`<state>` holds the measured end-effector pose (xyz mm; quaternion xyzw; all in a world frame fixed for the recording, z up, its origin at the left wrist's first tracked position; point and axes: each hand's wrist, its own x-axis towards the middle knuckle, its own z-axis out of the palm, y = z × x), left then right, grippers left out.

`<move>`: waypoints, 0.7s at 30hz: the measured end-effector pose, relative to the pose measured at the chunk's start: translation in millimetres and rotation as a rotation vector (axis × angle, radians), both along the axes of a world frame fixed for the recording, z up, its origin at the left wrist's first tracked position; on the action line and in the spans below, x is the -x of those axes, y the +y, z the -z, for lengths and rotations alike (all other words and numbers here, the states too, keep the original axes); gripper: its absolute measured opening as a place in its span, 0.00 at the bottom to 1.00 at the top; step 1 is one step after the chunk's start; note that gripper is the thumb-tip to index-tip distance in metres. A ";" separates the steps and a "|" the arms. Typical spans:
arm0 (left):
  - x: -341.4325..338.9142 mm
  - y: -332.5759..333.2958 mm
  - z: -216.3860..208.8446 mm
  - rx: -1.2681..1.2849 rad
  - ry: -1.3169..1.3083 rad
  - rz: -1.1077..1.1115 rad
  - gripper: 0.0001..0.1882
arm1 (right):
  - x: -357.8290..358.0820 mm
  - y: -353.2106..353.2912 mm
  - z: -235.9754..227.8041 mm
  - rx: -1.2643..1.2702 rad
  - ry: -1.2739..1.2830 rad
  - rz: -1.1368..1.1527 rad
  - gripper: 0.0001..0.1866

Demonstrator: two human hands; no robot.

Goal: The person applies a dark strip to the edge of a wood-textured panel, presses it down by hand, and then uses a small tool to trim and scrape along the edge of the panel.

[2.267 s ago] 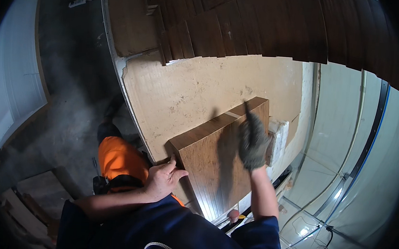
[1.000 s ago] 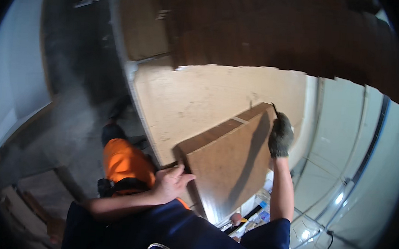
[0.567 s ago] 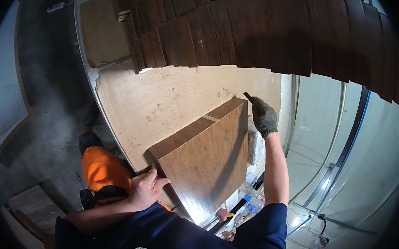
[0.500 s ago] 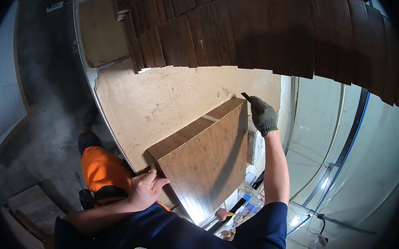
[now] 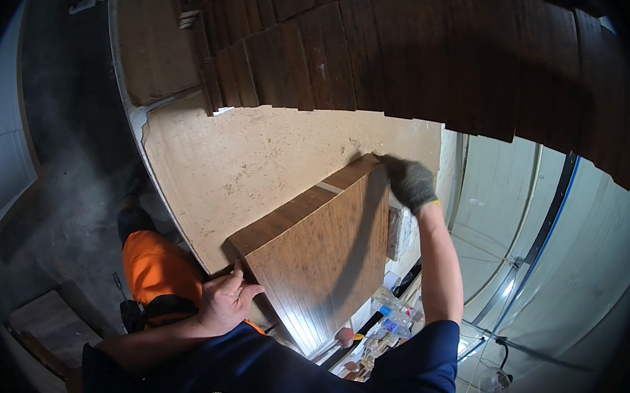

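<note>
A stack of brown wood-grain boards (image 5: 319, 240) lies tilted in front of me, its layered edge facing away to the left. My bare left hand (image 5: 229, 300) is at its near left corner, the index finger touching the edge and the thumb stretched apart. At the far right corner is my right hand (image 5: 409, 183), in a dark grey-green knit glove and blurred by motion. Its fingers are closed round a thin dark tool, mostly hidden now, whose exact kind I cannot make out.
A scuffed tan cardboard sheet (image 5: 215, 167) lies under the stack. Beyond it runs a long row of dark brown boards (image 5: 412, 57). Clear plastic bottles (image 5: 398, 319) and a white wrapped block (image 5: 402, 232) are at the right, beside pale sheeting (image 5: 497, 209).
My right hand has shifted slightly left and down onto the stack's far corner, and the tool's tip shows less. The left hand stays at its corner.
</note>
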<state>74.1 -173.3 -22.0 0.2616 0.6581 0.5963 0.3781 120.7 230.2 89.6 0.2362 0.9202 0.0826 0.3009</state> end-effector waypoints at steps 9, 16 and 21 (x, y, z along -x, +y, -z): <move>0.1 4.1 2.5 -0.007 0.035 -0.022 0.25 | 22.2 -49.5 -20.8 -0.015 0.054 -0.065 0.20; -0.3 5.6 3.2 -0.031 0.055 -0.055 0.25 | 5.9 -13.4 0.6 -0.097 0.027 0.110 0.15; 0.1 6.7 0.2 -0.036 0.056 -0.056 0.24 | 4.0 -93.2 -11.3 0.307 0.134 -0.341 0.17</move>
